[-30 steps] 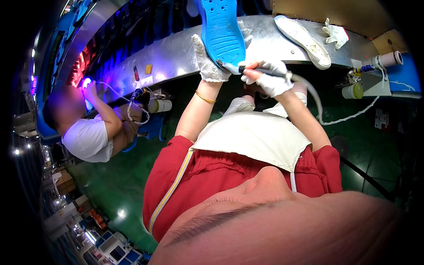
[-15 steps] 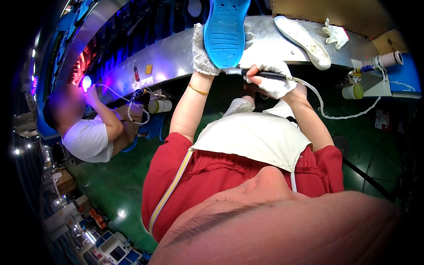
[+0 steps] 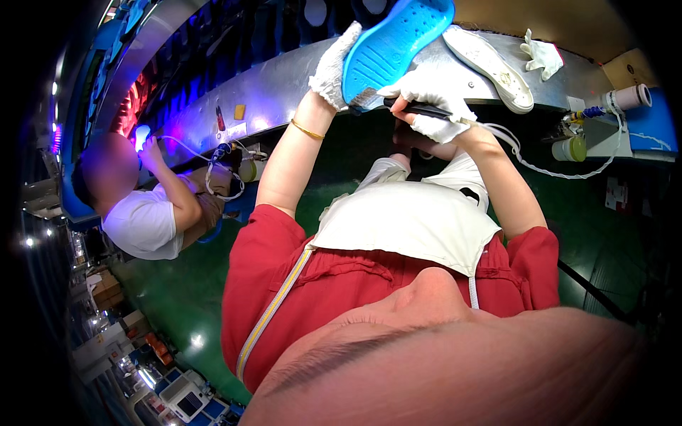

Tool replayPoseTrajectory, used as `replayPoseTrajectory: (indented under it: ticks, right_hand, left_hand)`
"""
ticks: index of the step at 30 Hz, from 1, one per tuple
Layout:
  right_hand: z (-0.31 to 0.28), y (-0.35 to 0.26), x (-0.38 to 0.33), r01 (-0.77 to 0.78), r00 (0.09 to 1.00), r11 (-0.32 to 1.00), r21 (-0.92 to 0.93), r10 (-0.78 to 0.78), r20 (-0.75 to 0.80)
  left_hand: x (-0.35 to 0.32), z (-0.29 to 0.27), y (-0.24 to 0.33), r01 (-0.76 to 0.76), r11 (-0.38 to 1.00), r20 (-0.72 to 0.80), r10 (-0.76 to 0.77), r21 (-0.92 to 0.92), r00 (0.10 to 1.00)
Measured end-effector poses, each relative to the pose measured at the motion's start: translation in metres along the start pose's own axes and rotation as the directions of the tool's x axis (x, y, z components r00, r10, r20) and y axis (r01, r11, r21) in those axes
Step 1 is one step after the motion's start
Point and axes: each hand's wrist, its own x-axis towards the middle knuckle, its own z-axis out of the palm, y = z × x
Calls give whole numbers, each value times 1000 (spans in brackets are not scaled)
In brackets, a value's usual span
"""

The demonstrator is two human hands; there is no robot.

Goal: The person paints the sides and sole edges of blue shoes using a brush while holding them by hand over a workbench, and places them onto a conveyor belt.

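A blue shoe sole (image 3: pixel 387 53) is tilted up to the right above the bench edge, its ridged heel end toward me. My left hand (image 3: pixel 334 74), in a white knit glove, grips the sole along its left side; some of the fingers are hidden behind it. In my right hand (image 3: pixel 430 106), whose white glove leaves some fingertips bare, is a brush (image 3: pixel 423 108) with a black handle. Its bristles lie against the heel rim of the sole. From the handle's rear end a pale tube (image 3: pixel 543 169) loops away to the right.
On the metal bench (image 3: pixel 273 89) lie a white shoe sole (image 3: pixel 490 65) and a spare white glove (image 3: pixel 543 55). A green-and-white container (image 3: pixel 570 149) hangs below the bench at right. To the left, a co-worker (image 3: pixel 145 220) sits holding a glowing lamp-like thing (image 3: pixel 142 135).
The blue sole has turned so its toe end points to the upper right. My left hand has shifted up with it. The brush now lies against the heel rim at a new angle.
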Motion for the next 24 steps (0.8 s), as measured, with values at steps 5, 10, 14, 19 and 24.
replayPoseTrajectory:
  ticks: [5, 10, 14, 19, 24]
  right_hand:
    - [-22, -2, 10, -287, 941, 958, 23, 277, 195]
    - [-46, -2, 23, -349, 916, 934, 80, 321, 243]
    - [-54, -7, 19, -305, 917, 933, -193, 342, 207]
    - [-67, -11, 3, -482, 871, 873, 72, 468, 146]
    - [-14, -14, -11, -355, 876, 908, 224, 407, -260]
  left_hand:
    - [7, 6, -1, 202, 969, -16, -202, 143, 979]
    - [10, 11, -1, 232, 945, -9, -236, 230, 972]
    - [13, 11, 3, 270, 933, -1, -278, 236, 961]
    - [11, 5, -8, 156, 981, -23, -154, 113, 988]
    - [9, -1, -36, -147, 907, 107, 204, -393, 973]
